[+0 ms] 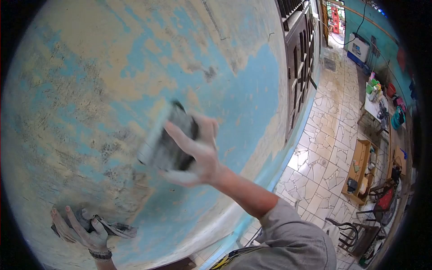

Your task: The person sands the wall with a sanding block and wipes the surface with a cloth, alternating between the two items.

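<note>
A curved-looking wall (252,90) with patchy blue and cream paint fills the left and middle of the view. My right hand (200,150), dusted white, is wrapped around a grey sanding block (173,139) at the wall; both are blurred by motion. Lower left, my left hand (85,229) presses a crumpled grey rag (118,228) against the rough, bare part of the wall, fingers spread over it. A dark bracelet (101,254) circles that wrist.
Right of the wall stands a dark barred door (299,67). Pale broken-tile flooring (321,166) runs alongside. A wooden drawer (360,168) with items in it, chairs (360,236), a small table (372,108) and a white-and-blue appliance (358,47) line the far right.
</note>
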`<action>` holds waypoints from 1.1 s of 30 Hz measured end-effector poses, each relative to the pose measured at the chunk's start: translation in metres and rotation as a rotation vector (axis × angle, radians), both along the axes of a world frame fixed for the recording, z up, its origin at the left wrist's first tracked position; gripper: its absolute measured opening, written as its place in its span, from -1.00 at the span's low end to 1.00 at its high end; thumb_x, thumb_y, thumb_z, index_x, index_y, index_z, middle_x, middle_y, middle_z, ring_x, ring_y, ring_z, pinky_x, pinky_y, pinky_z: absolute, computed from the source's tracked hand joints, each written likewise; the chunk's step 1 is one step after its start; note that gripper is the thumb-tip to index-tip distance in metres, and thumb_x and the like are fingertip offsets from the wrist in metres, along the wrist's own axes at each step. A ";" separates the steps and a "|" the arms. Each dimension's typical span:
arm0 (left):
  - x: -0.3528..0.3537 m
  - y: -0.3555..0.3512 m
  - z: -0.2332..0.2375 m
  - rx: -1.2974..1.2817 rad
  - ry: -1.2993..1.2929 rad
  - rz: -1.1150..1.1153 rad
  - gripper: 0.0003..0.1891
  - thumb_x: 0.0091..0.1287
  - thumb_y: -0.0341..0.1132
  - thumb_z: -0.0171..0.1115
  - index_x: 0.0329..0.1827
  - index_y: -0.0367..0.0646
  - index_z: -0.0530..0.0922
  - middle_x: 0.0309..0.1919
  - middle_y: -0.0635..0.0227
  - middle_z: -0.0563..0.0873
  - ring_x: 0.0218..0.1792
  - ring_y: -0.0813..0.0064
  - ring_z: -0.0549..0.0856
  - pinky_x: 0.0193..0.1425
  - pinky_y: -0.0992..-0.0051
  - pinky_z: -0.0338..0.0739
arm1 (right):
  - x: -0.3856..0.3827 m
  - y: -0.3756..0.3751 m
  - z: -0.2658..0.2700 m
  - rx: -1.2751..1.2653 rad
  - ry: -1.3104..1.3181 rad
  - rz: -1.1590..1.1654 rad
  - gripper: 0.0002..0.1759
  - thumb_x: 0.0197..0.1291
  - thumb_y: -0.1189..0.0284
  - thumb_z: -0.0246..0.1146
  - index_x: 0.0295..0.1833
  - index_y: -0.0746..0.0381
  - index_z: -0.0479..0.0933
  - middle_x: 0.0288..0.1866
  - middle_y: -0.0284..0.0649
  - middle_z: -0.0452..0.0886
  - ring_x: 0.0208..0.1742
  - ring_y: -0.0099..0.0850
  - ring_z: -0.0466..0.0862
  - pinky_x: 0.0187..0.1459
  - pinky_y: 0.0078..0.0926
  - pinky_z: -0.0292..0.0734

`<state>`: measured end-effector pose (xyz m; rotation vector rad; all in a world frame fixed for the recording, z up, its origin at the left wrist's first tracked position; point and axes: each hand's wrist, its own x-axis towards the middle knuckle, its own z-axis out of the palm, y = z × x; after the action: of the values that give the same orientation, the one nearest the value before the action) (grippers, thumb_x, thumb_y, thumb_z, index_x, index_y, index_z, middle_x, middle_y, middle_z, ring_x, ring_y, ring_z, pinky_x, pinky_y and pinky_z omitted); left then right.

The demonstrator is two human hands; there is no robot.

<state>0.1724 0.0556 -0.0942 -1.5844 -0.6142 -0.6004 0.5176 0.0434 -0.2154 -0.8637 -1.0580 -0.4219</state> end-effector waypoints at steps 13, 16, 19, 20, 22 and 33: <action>0.000 0.000 -0.002 0.004 -0.018 -0.019 -0.34 0.54 0.17 -0.15 0.43 -0.19 0.42 0.45 -0.06 0.36 0.45 -0.07 0.34 0.44 -0.04 0.22 | -0.013 -0.001 0.009 -0.031 -0.042 0.048 -0.10 -0.41 0.12 0.46 0.27 0.09 0.60 0.25 0.10 0.43 0.13 -0.10 0.38 0.14 -0.19 0.14; 0.002 0.000 0.000 0.005 -0.018 -0.031 -0.34 0.53 0.18 -0.15 0.42 -0.18 0.43 0.45 -0.05 0.36 0.45 -0.06 0.34 0.44 -0.04 0.21 | -0.023 -0.009 -0.021 -0.084 -0.041 0.056 -0.12 -0.42 0.14 0.46 0.24 0.11 0.61 0.27 0.12 0.44 0.16 -0.09 0.41 0.14 -0.19 0.15; 0.003 -0.001 0.000 -0.001 -0.018 -0.023 -0.33 0.53 0.19 -0.15 0.42 -0.19 0.42 0.45 -0.06 0.36 0.45 -0.07 0.35 0.44 -0.05 0.21 | -0.038 -0.017 -0.068 -0.115 -0.032 0.112 -0.12 -0.43 0.15 0.46 0.23 0.12 0.62 0.25 0.11 0.45 0.18 -0.10 0.41 0.14 -0.19 0.15; 0.002 -0.002 0.001 -0.004 -0.013 -0.011 -0.32 0.53 0.19 -0.15 0.42 -0.20 0.42 0.45 -0.06 0.36 0.45 -0.07 0.35 0.44 -0.05 0.21 | -0.036 -0.017 -0.060 -0.115 -0.030 0.110 -0.12 -0.44 0.15 0.46 0.23 0.12 0.62 0.25 0.10 0.45 0.17 -0.11 0.41 0.14 -0.19 0.15; 0.002 -0.003 0.001 -0.007 -0.003 -0.018 -0.32 0.53 0.19 -0.16 0.43 -0.20 0.42 0.44 -0.06 0.36 0.44 -0.07 0.35 0.44 -0.06 0.21 | -0.024 -0.012 -0.024 -0.106 -0.027 0.063 -0.09 -0.45 0.15 0.46 0.26 0.08 0.61 0.24 0.08 0.42 0.11 -0.11 0.37 0.12 -0.17 0.14; 0.000 -0.003 0.002 -0.018 -0.006 -0.027 -0.33 0.54 0.18 -0.18 0.42 -0.21 0.41 0.43 -0.08 0.36 0.43 -0.07 0.35 0.43 -0.05 0.20 | 0.002 0.000 -0.027 -0.006 -0.063 -0.033 -0.04 -0.47 0.11 0.49 0.27 0.14 0.60 0.13 0.03 0.47 0.14 -0.08 0.38 0.20 -0.15 0.11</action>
<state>0.1724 0.0525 -0.0926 -1.6107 -0.6048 -0.6211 0.5195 0.0435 -0.2420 -0.8789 -1.1043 -0.4770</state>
